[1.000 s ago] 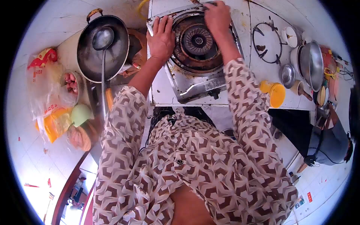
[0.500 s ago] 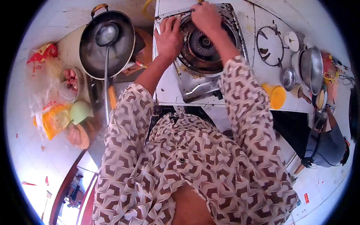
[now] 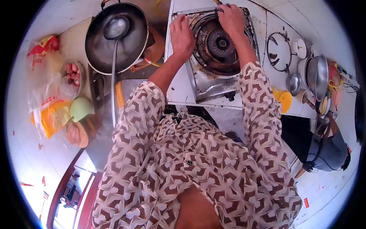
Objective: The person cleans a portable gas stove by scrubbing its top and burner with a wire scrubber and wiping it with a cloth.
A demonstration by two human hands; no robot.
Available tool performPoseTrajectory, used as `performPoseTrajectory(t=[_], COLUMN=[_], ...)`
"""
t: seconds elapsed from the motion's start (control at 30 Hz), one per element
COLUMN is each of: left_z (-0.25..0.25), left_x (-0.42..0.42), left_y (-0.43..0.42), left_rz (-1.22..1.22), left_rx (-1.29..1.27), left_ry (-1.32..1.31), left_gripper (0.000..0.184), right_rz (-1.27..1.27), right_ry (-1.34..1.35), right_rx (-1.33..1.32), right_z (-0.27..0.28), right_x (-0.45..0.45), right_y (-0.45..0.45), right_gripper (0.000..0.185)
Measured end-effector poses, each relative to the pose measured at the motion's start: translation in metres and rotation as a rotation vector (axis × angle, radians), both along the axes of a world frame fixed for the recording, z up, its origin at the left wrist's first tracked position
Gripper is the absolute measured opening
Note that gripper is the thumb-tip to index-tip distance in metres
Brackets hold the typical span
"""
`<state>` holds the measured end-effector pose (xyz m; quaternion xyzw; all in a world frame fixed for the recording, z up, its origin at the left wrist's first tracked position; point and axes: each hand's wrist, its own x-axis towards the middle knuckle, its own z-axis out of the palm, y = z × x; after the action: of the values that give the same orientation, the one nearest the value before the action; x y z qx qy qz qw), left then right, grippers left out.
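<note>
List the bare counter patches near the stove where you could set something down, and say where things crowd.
Bare white counter shows left of the stove, beside the patterned left sleeve, and, on the right, between the ring stand and the yellow tub. Crowded: the far right, around the metal bowl; and the left, with the wok, ladle and plastic bag.

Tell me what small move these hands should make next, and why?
Perhaps a short rub of the stove along its far rim with the right hand: it is at that rim, the metal there looks crusted, and the pan support ring lies off the burner, to the right.
</note>
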<state>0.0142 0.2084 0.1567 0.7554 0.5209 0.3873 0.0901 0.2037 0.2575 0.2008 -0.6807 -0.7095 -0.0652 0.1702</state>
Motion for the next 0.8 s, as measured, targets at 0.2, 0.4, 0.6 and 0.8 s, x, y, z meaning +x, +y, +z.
performPoseTrajectory(t=[0.2,0.4,0.6,0.8], left_z=[-0.019,-0.026,-0.038,-0.033], left_x=[0.004,0.000,0.002,-0.006], left_y=[0.000,0.004,0.006,0.006], left_rz=[0.123,0.100,0.032,-0.137], left_rx=[-0.063,-0.081,-0.021,-0.231], left_ry=[-0.212,-0.214,-0.205,-0.222], left_gripper=[0.066,0.067,0.071,0.083], right_rz=[0.298,0.080,0.304,0.156], right_ry=[-0.029,-0.027,0.166,0.027], right_rx=[0.125,0.068,0.047,0.057], right_z=[-0.026,-0.012,-0.020,-0.022], right_x=[-0.062,-0.045,-0.066,-0.055], right_y=[-0.007,-0.004,-0.011,-0.018], right_gripper=[0.019,0.021,0.019,0.023])
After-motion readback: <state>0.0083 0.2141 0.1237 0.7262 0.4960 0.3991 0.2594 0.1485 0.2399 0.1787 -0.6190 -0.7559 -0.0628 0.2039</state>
